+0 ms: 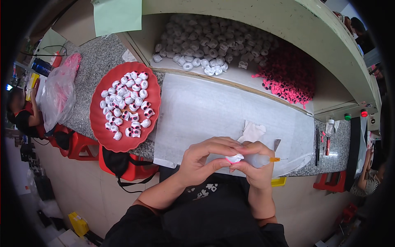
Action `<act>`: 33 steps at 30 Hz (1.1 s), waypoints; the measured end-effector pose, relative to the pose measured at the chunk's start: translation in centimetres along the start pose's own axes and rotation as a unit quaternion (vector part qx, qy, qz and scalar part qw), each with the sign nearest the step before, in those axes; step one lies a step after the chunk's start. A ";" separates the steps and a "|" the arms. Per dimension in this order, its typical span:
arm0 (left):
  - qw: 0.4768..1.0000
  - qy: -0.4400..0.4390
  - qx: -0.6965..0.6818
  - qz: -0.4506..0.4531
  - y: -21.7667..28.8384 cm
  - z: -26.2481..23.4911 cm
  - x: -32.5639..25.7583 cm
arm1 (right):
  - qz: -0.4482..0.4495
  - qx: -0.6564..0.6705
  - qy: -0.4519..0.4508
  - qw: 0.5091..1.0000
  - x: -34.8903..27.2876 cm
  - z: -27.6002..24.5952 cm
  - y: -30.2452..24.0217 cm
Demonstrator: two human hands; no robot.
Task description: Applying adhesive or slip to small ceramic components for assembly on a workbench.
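Both hands meet over the near edge of the white sheet (230,103). My left hand (197,158) pinches a small white, skull-like piece (234,158) with a pink underside, thumb below and fingers above. On the other side of this piece, my right hand (258,175) presses it with thumb and fingertips. The same right hand keeps a translucent squeeze bottle (259,160) in its palm, its orange needle tip (275,159) pointing right, away from the piece. A crumpled white tissue (252,131) lies just beyond the hands.
Left of the sheet, a red scalloped tray (98,127) carries many white pieces with dark eye spots. A shelf ahead holds heaped white pieces (205,45) and pink parts (288,82). Thin tools (317,146) lie at right. Red stools (133,171) stand below; other people sit at both sides.
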State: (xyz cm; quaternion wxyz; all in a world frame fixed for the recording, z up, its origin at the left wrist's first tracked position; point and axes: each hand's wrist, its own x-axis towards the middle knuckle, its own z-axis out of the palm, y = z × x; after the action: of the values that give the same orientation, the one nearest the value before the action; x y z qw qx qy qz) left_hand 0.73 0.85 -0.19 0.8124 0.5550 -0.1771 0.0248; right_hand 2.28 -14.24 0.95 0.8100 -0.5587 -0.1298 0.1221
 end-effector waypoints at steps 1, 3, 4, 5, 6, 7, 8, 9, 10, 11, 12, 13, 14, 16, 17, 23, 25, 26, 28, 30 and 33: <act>1.000 0.000 -0.017 0.009 -0.1 0.0 0.0 | -0.007 -0.006 -0.002 1.000 -0.1 0.0 0.0; 1.000 -0.012 -0.009 0.015 -0.2 -0.3 0.1 | -0.001 0.002 -0.002 1.000 -0.1 0.2 -0.3; 1.000 -0.023 -0.001 0.020 -0.2 -0.4 0.2 | 0.004 0.011 -0.001 1.000 -0.2 0.3 -0.4; 1.000 -0.023 -0.001 0.020 -0.2 -0.5 0.3 | 0.004 0.011 -0.002 1.000 -0.2 0.2 -0.4; 1.000 -0.027 -0.010 0.003 -0.2 -0.5 0.3 | 0.004 0.010 0.001 1.000 -0.3 0.2 -0.4; 0.999 -0.031 -0.019 -0.014 -0.2 -0.6 0.4 | 0.004 0.010 0.003 1.000 -0.3 0.2 -0.4; 0.999 -0.031 -0.019 -0.014 -0.3 -0.6 0.4 | 0.004 0.009 0.003 1.000 -0.3 0.2 -0.4; 0.998 -0.024 -0.043 -0.045 -0.3 -0.5 0.5 | 0.024 0.014 0.028 0.999 -0.3 0.4 -0.5; 0.995 -0.018 -0.066 -0.076 -0.3 -0.5 0.5 | 0.043 0.020 0.052 0.998 -0.3 0.6 -0.6; 0.995 -0.017 -0.066 -0.076 -0.2 -0.4 0.4 | 0.044 0.020 0.051 0.998 -0.3 0.7 -0.8; 0.998 -0.001 -0.029 -0.058 -0.1 -0.2 0.3 | 0.049 0.016 0.059 0.997 -0.2 0.9 -0.9; 0.999 0.016 0.009 -0.039 0.0 -0.1 0.1 | 0.054 0.014 0.066 0.996 -0.1 1.0 -1.0; 0.999 0.019 0.011 -0.039 0.0 -0.2 0.0 | 0.055 0.015 0.063 0.996 -0.1 1.0 -0.9; 0.999 0.021 0.035 -0.016 -0.1 -0.3 -0.3 | 0.056 -0.031 0.022 0.998 -0.1 0.6 -0.8; 0.999 0.028 0.044 -0.014 0.0 -0.2 -0.4 | 0.056 -0.026 0.012 0.998 -0.2 0.5 -0.9; 0.985 0.003 0.160 0.064 0.4 0.4 -0.6 | 0.030 -0.036 0.023 0.999 -1.1 -0.3 -0.4; 0.987 0.014 0.149 0.060 0.7 0.1 -0.8 | 0.016 -0.042 0.015 0.999 -0.7 0.3 -0.3; 0.990 0.029 0.132 0.047 0.8 -0.2 -1.0 | 0.035 -0.023 0.011 0.999 -0.3 0.9 -0.2; 0.995 0.038 0.089 0.013 1.0 -1.3 -1.4 | 0.049 -0.023 -0.003 0.999 0.4 1.6 0.2; 0.996 0.050 0.072 -0.006 1.8 -2.6 -1.4 | 0.073 -0.009 -0.044 0.996 1.6 2.2 0.2; 0.942 0.188 0.263 0.096 3.3 -5.9 -1.6 | 0.083 0.016 -0.058 0.995 2.6 1.7 0.2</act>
State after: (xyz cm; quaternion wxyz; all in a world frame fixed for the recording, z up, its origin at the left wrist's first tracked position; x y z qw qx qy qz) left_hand -0.06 7.77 0.35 0.6498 0.7147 -0.0608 0.2517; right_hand 4.13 -11.78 1.60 0.7972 -0.5463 -0.1270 0.2233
